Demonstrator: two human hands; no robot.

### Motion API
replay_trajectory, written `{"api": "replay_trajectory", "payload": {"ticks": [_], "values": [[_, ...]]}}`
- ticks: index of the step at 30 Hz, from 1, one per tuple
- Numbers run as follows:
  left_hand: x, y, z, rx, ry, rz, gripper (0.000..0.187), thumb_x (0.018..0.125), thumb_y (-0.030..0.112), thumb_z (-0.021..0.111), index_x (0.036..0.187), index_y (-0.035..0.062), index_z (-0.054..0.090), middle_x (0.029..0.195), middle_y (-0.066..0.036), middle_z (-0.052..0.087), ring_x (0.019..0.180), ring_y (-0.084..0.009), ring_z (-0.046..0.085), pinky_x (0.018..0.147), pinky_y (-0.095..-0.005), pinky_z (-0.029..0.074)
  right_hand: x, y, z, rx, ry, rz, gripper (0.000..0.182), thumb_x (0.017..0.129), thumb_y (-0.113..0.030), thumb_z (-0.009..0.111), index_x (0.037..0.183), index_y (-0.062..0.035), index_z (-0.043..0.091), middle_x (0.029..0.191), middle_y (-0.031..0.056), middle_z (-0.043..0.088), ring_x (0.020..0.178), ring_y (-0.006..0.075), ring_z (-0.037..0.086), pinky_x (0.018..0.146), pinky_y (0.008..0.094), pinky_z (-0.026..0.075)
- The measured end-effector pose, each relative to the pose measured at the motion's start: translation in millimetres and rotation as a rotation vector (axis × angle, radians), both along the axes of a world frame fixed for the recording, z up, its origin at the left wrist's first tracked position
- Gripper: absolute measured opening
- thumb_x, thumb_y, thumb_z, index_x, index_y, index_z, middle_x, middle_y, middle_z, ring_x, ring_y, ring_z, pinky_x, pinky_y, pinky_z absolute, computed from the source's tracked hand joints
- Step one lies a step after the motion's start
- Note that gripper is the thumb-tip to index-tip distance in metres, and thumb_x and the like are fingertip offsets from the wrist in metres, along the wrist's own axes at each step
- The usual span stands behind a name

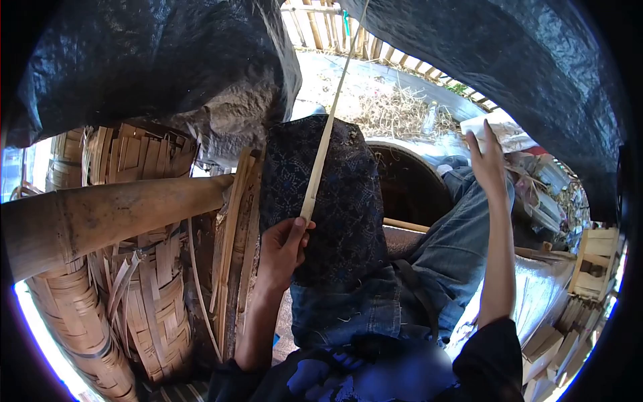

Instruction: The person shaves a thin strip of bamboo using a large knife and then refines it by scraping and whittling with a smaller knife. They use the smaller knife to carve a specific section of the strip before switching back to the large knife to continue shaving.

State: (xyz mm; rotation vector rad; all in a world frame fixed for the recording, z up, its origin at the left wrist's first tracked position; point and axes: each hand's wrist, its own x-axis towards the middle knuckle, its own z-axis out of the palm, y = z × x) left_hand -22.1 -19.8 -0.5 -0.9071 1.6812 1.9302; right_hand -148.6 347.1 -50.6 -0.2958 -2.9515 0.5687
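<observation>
My left hand [284,251] is closed round the near end of a long, pale bamboo strip [321,157]. The strip runs up and away over my lap, narrowing toward the top of the view. Beneath it, a dark patterned cloth [335,221] covers my leg. Off to the right, my right hand [489,161] is raised over my jeans-clad knee [462,214], fingers stretched out and apart. It appears to hold nothing. Just beyond its fingertips lies a white object [502,127] I cannot make out.
A thick bamboo pole [120,214] juts in from the left, before woven bamboo baskets [144,295]. Dark plastic sheeting [167,60] hangs overhead. Behind my leg sits a round dark container [415,181]. Straw and shavings [395,107] litter the ground outside; wooden blocks [556,348] stand lower right.
</observation>
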Motion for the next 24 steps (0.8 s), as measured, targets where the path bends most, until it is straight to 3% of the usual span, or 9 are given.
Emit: {"api": "replay_trajectory", "payload": {"ticks": [1, 3, 5, 7, 11, 13, 16, 21, 24], "values": [[1, 0, 2, -0.013, 0.006, -0.015, 0.029, 0.096, 0.027, 0.055, 0.095, -0.0009, 0.064, 0.066, 0.003, 0.048, 0.044, -0.0002, 0.032, 0.038, -0.0169, 0.021, 19, 0, 19, 0.042, 0.121, 0.090, 0.046, 0.097, -0.038, 0.047, 0.121, 0.0010, 0.053, 0.116, 0.0235, 0.059, 0.107, 0.0345, 0.058, 0.090, 0.0411, 0.045], [2, -1, 4, -0.030, 0.009, -0.031, 0.029, 0.096, 0.027, 0.055, 0.096, -0.0011, 0.064, 0.065, 0.003, 0.047, 0.044, -0.0002, 0.032, 0.038, -0.0169, 0.021, 65, 12, 44, -0.329, -0.058, 0.042, 0.032, 0.097, -0.023, 0.049, 0.117, 0.0006, 0.055, 0.107, 0.0195, 0.061, 0.094, 0.0234, 0.062, 0.082, 0.0347, 0.048], [3, 2, 2, -0.048, 0.023, -0.054, 0.031, 0.095, 0.028, 0.055, 0.096, -0.0018, 0.064, 0.065, 0.003, 0.047, 0.044, -0.0001, 0.032, 0.037, -0.0165, 0.021, 123, 45, 51, -0.321, -0.128, -0.008, 0.025, 0.097, -0.014, 0.047, 0.116, -0.0005, 0.056, 0.104, 0.0166, 0.060, 0.086, 0.0161, 0.061, 0.077, 0.0299, 0.047], [4, 1, 0, -0.052, 0.022, -0.060, 0.031, 0.095, 0.028, 0.055, 0.096, -0.0021, 0.064, 0.064, 0.003, 0.047, 0.044, -0.0002, 0.032, 0.037, -0.0168, 0.021, 192, 85, 14, -0.378, 0.078, -0.125, 0.022, 0.096, -0.011, 0.047, 0.114, -0.0020, 0.055, 0.105, 0.0167, 0.060, 0.086, 0.0204, 0.062, 0.077, 0.0307, 0.047], [4, -3, 2, -0.066, 0.017, -0.065, 0.031, 0.095, 0.027, 0.056, 0.098, -0.0023, 0.065, 0.064, 0.003, 0.049, 0.044, 0.0004, 0.034, 0.037, -0.0169, 0.023, 381, 112, -35, 0.216, -0.428, -0.275, 0.028, 0.089, -0.012, 0.057, 0.114, -0.0022, 0.048, 0.103, 0.0207, 0.057, 0.095, 0.0346, 0.059, 0.083, 0.0431, 0.046], [4, -4, -1, -0.063, 0.025, -0.075, 0.031, 0.095, 0.028, 0.056, 0.097, -0.0027, 0.065, 0.064, 0.003, 0.049, 0.043, -0.0001, 0.033, 0.037, -0.0171, 0.023, 393, 80, -11, -0.344, -0.742, -0.642, 0.037, 0.085, -0.011, 0.063, 0.116, -0.0013, 0.045, 0.107, 0.0220, 0.054, 0.098, 0.0368, 0.056, 0.084, 0.0480, 0.044], [3, -1, -1, -0.078, 0.013, -0.083, 0.032, 0.095, 0.028, 0.056, 0.097, -0.0025, 0.065, 0.064, 0.002, 0.049, 0.042, -0.0005, 0.033, 0.037, -0.0174, 0.023, 424, 55, -29, -0.083, -0.324, -0.409, 0.024, 0.085, -0.005, 0.060, 0.107, -0.0046, 0.050, 0.085, 0.0143, 0.058, 0.076, 0.0221, 0.060, 0.055, 0.0342, 0.047], [2, -3, -2, -0.083, 0.037, -0.086, 0.033, 0.094, 0.030, 0.057, 0.096, -0.0019, 0.065, 0.064, 0.002, 0.049, 0.042, -0.0008, 0.034, 0.036, -0.0179, 0.023, 443, 51, -31, -0.516, -0.574, -0.738, 0.034, 0.079, -0.014, 0.067, 0.106, -0.0033, 0.050, 0.099, 0.0163, 0.052, 0.091, 0.0293, 0.054, 0.075, 0.0394, 0.043], [6, -3, -3, -0.114, 0.063, -0.085, 0.033, 0.094, 0.031, 0.057, 0.096, -0.0015, 0.065, 0.064, 0.002, 0.049, 0.042, -0.0008, 0.034, 0.036, -0.0178, 0.023, 442, 28, -24, 0.148, -0.148, -0.313, 0.038, 0.081, -0.027, 0.067, 0.103, -0.0002, 0.051, 0.092, 0.0149, 0.054, 0.079, 0.0270, 0.053, 0.065, 0.0378, 0.043]]}}
